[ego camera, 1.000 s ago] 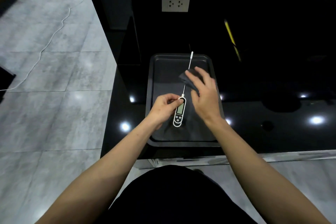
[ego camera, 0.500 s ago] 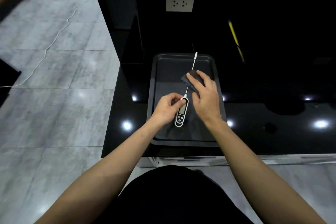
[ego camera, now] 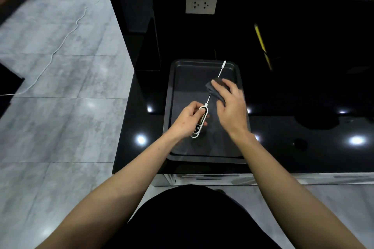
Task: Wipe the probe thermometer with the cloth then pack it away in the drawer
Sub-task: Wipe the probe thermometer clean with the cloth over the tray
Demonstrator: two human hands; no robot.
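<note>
Left hand (ego camera: 187, 120) grips thermometer (ego camera: 200, 123) body, probe pointing away up-right through cloth (ego camera: 215, 91) pinched by right hand (ego camera: 230, 105) over tray (ego camera: 172, 87).

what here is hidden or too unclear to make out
- Head view: the middle of the white probe thermometer's metal stem is wrapped by the dark grey cloth that the right hand grips.
- Its display: turned edge-on and partly behind the left hand, unreadable.
- The drawer: nowhere visible below the black counter.
</note>
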